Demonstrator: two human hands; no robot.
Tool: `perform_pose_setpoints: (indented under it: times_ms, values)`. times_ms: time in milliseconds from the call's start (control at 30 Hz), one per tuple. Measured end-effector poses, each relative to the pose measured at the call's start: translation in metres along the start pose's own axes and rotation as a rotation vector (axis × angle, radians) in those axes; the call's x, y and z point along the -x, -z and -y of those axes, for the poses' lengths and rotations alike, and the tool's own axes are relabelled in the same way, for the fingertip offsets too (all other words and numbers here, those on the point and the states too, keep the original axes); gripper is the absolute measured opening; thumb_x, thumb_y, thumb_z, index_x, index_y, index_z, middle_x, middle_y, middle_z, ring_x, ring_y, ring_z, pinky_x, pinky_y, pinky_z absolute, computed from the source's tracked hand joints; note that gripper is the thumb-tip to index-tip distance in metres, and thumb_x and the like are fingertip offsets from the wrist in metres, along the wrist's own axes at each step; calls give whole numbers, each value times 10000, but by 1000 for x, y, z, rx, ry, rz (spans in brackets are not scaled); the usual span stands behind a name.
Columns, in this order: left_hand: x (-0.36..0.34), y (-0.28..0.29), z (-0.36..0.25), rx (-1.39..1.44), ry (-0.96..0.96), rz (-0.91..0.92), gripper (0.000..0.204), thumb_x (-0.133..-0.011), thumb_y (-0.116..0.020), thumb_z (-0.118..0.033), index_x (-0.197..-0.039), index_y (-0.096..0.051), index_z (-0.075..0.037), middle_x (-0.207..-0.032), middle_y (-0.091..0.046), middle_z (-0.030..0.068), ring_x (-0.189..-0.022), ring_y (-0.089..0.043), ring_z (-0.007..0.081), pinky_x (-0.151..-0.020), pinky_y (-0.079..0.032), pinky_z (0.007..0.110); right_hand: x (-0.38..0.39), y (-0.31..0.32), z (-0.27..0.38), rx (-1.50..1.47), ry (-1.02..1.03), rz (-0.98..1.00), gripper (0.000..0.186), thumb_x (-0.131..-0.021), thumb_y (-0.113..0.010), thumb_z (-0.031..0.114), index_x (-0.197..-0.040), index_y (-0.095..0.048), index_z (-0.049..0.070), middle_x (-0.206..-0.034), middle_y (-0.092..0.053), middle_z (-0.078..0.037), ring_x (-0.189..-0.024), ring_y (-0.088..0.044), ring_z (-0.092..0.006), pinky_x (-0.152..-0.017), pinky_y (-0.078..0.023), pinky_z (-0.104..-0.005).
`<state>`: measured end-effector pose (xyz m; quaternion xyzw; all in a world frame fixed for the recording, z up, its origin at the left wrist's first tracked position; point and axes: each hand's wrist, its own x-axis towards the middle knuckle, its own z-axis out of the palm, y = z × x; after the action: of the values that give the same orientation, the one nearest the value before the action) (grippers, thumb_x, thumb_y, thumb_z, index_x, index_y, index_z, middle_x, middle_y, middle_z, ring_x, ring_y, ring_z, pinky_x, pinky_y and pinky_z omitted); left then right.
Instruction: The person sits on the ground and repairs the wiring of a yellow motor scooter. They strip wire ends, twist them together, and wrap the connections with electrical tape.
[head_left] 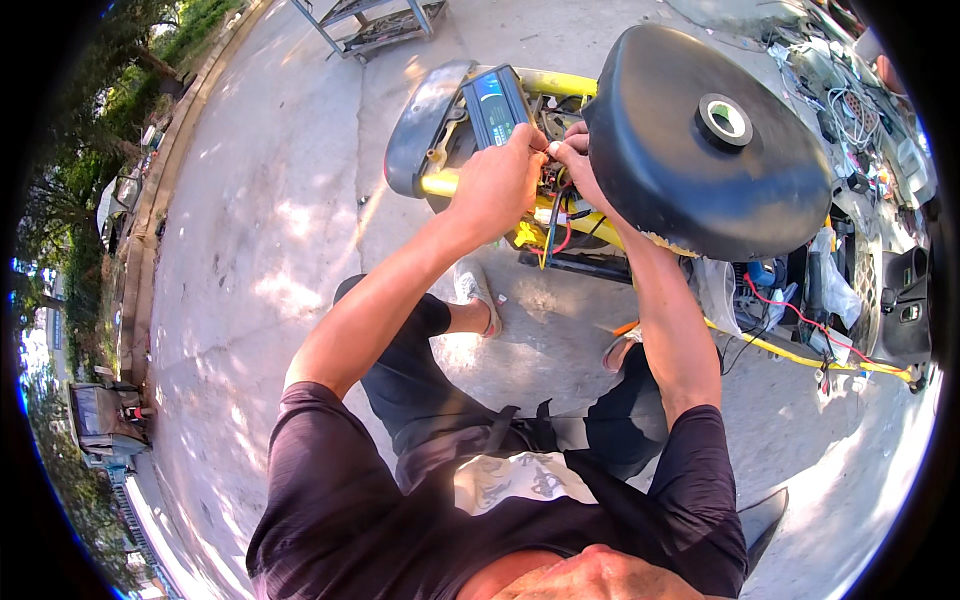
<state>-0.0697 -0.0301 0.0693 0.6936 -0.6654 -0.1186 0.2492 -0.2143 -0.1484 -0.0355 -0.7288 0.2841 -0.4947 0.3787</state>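
Both my hands meet over the open middle of a yellow motorcycle frame [440, 184]. The fingertips of my left hand [505, 180] are pinched together, apparently on a thin wire beside the battery. Facing it, my right hand [580, 168] pinches at the same spot, thumb and finger closed on what looks like the same thin wire. A dark battery [497, 105] with a blue label lies in the frame just beyond my left hand. The black fuel tank [660, 130] rises directly right of my right hand. Loose yellow, red and black wires [552, 228] hang below my hands.
A black tail section [422, 130] forms the bike's left end. At far right sits a heap of cables and parts [860, 110], with a red cable [790, 308] trailing near the frame. A metal cart [385, 30] stands beyond the bike. A three-wheeled vehicle [108, 420] is at far left.
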Motion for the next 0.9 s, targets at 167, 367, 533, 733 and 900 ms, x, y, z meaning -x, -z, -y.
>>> perform_pose_setpoints:
  times_ms: [167, 367, 533, 733, 900]
  values:
    - [2, 2, 8, 83, 60, 7, 237, -1060, -640, -224, -1200, -692, -40, -976, -784, 245, -914, -750, 457, -842, -561, 535, 1, -2, 13, -137, -94, -7, 130, -913, -818, 78, -978, -737, 1, -829, -714, -68, -707, -676, -190, -705, -562, -352]
    - [-10, 11, 21, -125, -148, -146, 160, -958, -749, -221, -1044, -817, -105, -1043, -721, 107, -1003, -725, 364, -861, -563, 486, 1, 7, 23, -28, -99, 7, 175, -981, -782, 129, -899, -780, -26, -942, -712, -4, -848, -629, -109, -795, -509, -290]
    - [-34, 18, 25, -229, -283, -29, 154, -913, -785, -218, -1031, -829, -129, -1064, -660, 58, -1117, -669, 301, -877, -564, 464, 0, 7, 15, -42, -128, 22, 176, -993, -775, 124, -897, -775, -24, -947, -714, -4, -836, -614, -121, -804, -502, -299]
    - [-50, 19, 18, -405, -358, 30, 140, -888, -797, -234, -993, -834, -148, -1034, -653, 48, -1108, -665, 269, -868, -572, 441, 2, 9, 28, 18, -74, 20, 195, -1020, -756, 139, -914, -762, -24, -911, -715, -1, -828, -615, -113, -793, -501, -292]
    - [-56, 23, 15, -428, -388, 84, 116, -876, -798, -240, -948, -827, -153, -1024, -648, 39, -1095, -665, 257, -854, -578, 432, 1, 10, 41, -78, -193, 37, 180, -1028, -745, 137, -944, -755, -22, -854, -708, -6, -813, -614, -113, -795, -507, -297]
